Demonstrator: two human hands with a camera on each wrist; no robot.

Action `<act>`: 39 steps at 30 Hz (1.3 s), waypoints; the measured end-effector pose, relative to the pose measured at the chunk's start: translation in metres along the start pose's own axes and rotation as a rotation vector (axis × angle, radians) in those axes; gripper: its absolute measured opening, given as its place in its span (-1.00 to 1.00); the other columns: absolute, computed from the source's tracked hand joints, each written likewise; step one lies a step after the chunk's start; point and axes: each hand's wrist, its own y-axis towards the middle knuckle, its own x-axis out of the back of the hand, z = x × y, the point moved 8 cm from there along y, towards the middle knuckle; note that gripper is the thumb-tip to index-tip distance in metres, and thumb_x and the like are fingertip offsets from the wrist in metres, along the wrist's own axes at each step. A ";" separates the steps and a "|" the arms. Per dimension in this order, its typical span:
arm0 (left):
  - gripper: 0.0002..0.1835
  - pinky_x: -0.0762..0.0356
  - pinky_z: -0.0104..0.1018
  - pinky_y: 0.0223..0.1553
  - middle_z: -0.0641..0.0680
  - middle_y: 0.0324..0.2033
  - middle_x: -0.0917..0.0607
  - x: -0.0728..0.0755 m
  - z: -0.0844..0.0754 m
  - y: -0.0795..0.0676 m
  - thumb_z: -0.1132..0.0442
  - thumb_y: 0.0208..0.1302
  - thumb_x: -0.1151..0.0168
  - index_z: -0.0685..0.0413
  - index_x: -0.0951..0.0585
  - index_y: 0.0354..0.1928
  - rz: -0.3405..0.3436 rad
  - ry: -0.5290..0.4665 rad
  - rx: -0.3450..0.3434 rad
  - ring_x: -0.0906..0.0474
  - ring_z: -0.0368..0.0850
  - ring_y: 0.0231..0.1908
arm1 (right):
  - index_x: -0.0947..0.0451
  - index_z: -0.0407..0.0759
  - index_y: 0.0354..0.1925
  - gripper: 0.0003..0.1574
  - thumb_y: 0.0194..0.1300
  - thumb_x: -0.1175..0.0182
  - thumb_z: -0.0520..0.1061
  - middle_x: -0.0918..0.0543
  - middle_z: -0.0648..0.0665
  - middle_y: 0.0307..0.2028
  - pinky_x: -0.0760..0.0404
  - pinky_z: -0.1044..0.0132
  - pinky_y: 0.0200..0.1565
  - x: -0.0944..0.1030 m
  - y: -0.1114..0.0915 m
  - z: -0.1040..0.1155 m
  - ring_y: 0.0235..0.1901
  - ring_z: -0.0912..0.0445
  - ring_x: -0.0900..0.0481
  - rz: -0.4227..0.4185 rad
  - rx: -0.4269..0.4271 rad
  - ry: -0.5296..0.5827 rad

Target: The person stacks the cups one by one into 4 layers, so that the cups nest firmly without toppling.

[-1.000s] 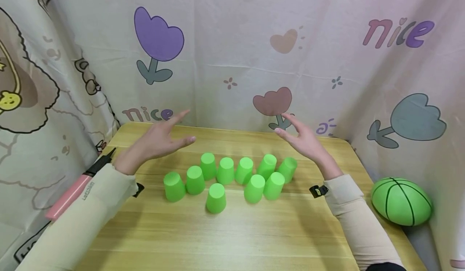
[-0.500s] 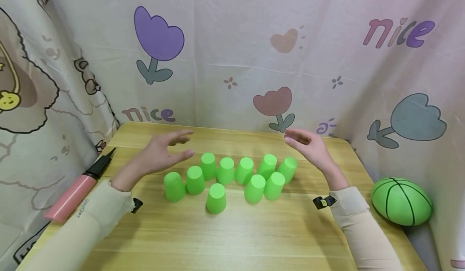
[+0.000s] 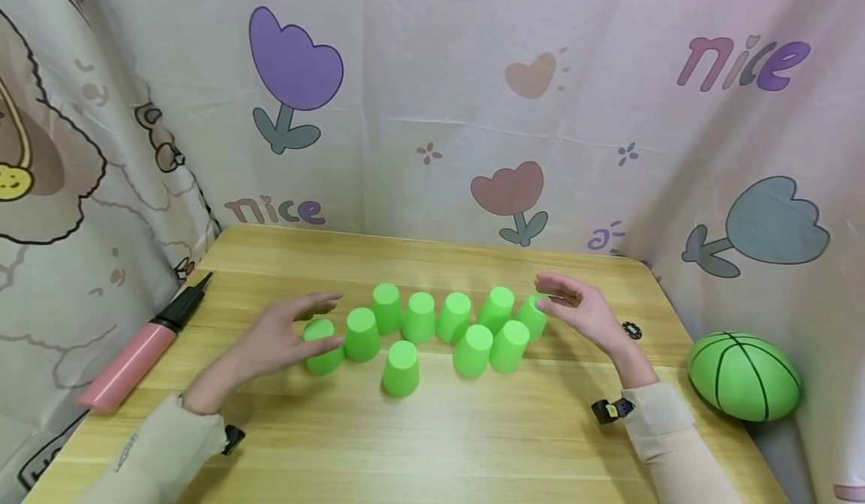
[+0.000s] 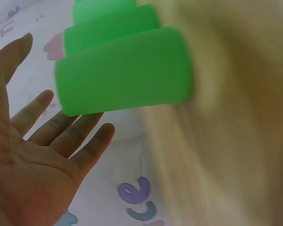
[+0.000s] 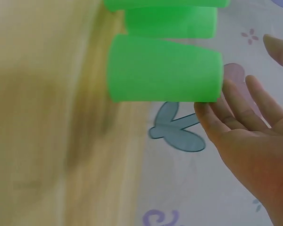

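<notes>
Several bright green cups stand upside down on the wooden table (image 3: 432, 444), most of them in a loose zigzag row. My left hand (image 3: 273, 339) is beside the leftmost cup (image 3: 326, 365), its thumb and fingers spread apart and partly covering that cup in the head view. In the left wrist view the same cup (image 4: 122, 73) lies just past the fingertips. My right hand (image 3: 584, 312) is at the rightmost cup (image 3: 530, 324), fingertips overlapping its top. The right wrist view has this cup (image 5: 165, 70) right at the slightly bent fingers. One cup (image 3: 402, 370) stands nearer the front.
A pink pump (image 3: 131, 365) with a black nozzle lies along the left table edge. A green ball (image 3: 746, 376) with black lines sits at the right edge. Behind the right wrist is a small black disc (image 3: 631, 330). A printed curtain (image 3: 419, 98) hangs behind the table.
Both hands have come down and toward me, from above the back of the table to the two end cups. The black disc has come into view. The cups stay put.
</notes>
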 end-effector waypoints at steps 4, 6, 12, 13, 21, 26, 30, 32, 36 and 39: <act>-0.16 -0.61 0.41 0.20 0.26 0.23 -0.71 -0.001 0.005 -0.011 -0.04 0.23 -0.57 -0.01 -0.45 0.50 -0.019 -0.012 0.027 -0.66 0.37 0.21 | -0.41 -0.19 0.48 -0.21 0.41 -0.42 -0.06 -0.53 -0.28 0.43 -0.55 0.45 0.34 -0.003 -0.007 -0.014 0.41 -0.21 -0.49 0.006 -0.006 -0.001; -0.15 -0.62 0.37 0.21 0.25 0.23 -0.72 -0.002 0.007 -0.013 -0.03 0.21 -0.59 -0.02 -0.46 0.50 -0.027 -0.009 0.027 -0.66 0.36 0.20 | -0.38 -0.19 0.50 -0.18 0.39 -0.43 -0.08 -0.50 -0.28 0.46 -0.56 0.36 0.37 -0.004 -0.009 -0.021 0.42 -0.22 -0.49 0.007 -0.016 0.010; -0.11 -0.64 0.31 0.22 0.26 0.28 -0.68 -0.004 0.015 -0.020 -0.04 0.15 -0.63 -0.01 -0.46 0.49 -0.038 0.002 0.040 -0.66 0.33 0.21 | -0.32 -0.19 0.54 -0.12 0.38 -0.43 -0.09 -0.45 -0.33 0.47 -0.56 0.13 0.40 -0.009 -0.012 -0.033 0.41 -0.28 -0.49 0.023 -0.057 0.018; -0.11 -0.64 0.30 0.21 0.26 0.27 -0.68 -0.004 0.016 -0.021 -0.04 0.15 -0.63 -0.01 -0.46 0.49 -0.038 -0.005 0.049 -0.67 0.32 0.21 | -0.32 -0.18 0.54 -0.11 0.38 -0.43 -0.09 -0.46 -0.33 0.47 -0.56 0.09 0.40 -0.010 -0.012 -0.034 0.41 -0.28 -0.49 0.024 -0.062 0.017; -0.24 -0.74 0.16 0.11 0.27 0.20 -0.73 -0.003 0.021 -0.024 0.07 0.19 -0.61 0.05 -0.50 0.39 -0.030 -0.095 0.064 -0.73 0.27 0.13 | -0.33 -0.23 0.52 -0.14 0.38 -0.43 -0.12 -0.56 -0.33 0.37 -0.60 0.30 0.34 -0.012 -0.012 -0.038 0.37 -0.26 -0.52 0.007 -0.063 0.002; -0.32 -0.75 0.18 0.09 0.19 0.16 -0.77 0.004 0.024 -0.022 0.08 0.18 -0.62 0.07 -0.56 0.30 -0.063 -0.079 0.083 -0.73 0.26 0.15 | -0.35 -0.24 0.51 -0.15 0.39 -0.42 -0.10 -0.56 -0.34 0.37 -0.60 0.17 0.37 -0.012 -0.012 -0.039 0.37 -0.27 -0.53 0.003 -0.063 -0.007; -0.34 -0.73 0.14 0.13 0.15 0.15 -0.78 0.010 0.028 -0.018 0.04 0.18 -0.62 0.07 -0.57 0.27 -0.091 -0.050 0.120 -0.73 0.21 0.16 | -0.35 -0.22 0.51 -0.16 0.39 -0.42 -0.10 -0.56 -0.34 0.36 -0.56 -0.03 0.40 -0.013 -0.011 -0.038 0.37 -0.28 -0.53 0.004 -0.060 -0.005; -0.35 -0.72 0.15 0.15 0.16 0.13 -0.79 0.015 0.028 -0.015 0.04 0.19 -0.61 0.07 -0.58 0.27 -0.105 -0.039 0.123 -0.73 0.21 0.16 | -0.35 -0.22 0.51 -0.16 0.39 -0.42 -0.10 -0.57 -0.33 0.36 -0.60 0.07 0.38 -0.013 -0.010 -0.038 0.36 -0.28 -0.53 0.004 -0.060 -0.001; -0.37 -0.73 0.17 0.12 0.20 0.13 -0.78 0.022 0.028 -0.008 0.05 0.21 -0.60 0.07 -0.59 0.25 -0.127 -0.037 0.120 -0.73 0.24 0.15 | -0.34 -0.23 0.51 -0.15 0.39 -0.43 -0.09 -0.55 -0.35 0.37 -0.63 0.41 0.24 -0.013 -0.010 -0.039 0.36 -0.29 -0.54 0.008 -0.074 0.012; -0.38 -0.72 0.20 0.14 0.22 0.17 -0.76 0.027 0.030 0.001 0.04 0.22 -0.59 0.06 -0.59 0.25 -0.134 -0.041 0.129 -0.71 0.26 0.17 | -0.33 -0.24 0.52 -0.14 0.39 -0.42 -0.08 -0.54 -0.36 0.38 -0.62 0.50 0.18 -0.014 -0.010 -0.040 0.36 -0.31 -0.53 0.010 -0.085 0.020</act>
